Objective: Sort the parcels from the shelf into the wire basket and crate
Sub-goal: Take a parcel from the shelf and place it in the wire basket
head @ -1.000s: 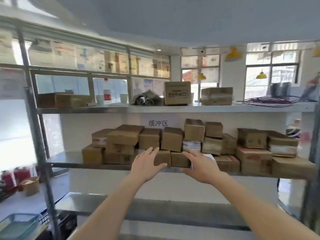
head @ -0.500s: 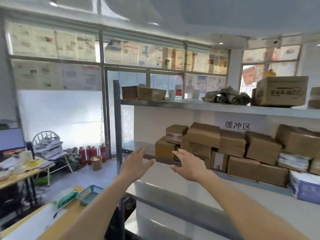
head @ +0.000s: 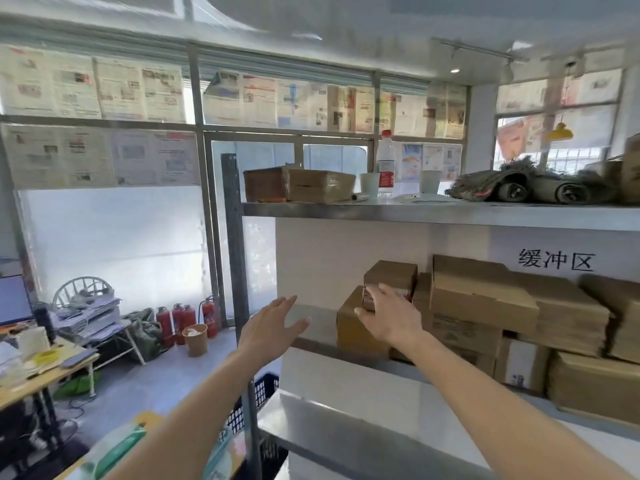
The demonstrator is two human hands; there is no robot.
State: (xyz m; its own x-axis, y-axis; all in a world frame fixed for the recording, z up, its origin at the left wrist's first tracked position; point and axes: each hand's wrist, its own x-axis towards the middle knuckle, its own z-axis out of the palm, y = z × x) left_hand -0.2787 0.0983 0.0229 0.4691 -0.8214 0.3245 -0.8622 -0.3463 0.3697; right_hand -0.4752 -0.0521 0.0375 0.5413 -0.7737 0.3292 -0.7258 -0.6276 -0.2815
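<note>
Reaching right hand [head: 389, 315] onto small parcel [head: 391, 277] (left hand [head: 270, 327] spread, empty).

Landmark: upright steel post [head: 236, 258] at the shelf's left end. Right of the post, the middle shelf [head: 320, 325] shows a bare stretch of steel, open to the front. Further right, stacked cardboard parcels [head: 481, 299] block the shelf up to the wall. Above, the top shelf [head: 415, 214] limits headroom. Below the post, a dark crate [head: 266, 386] occupies the floor.
</note>
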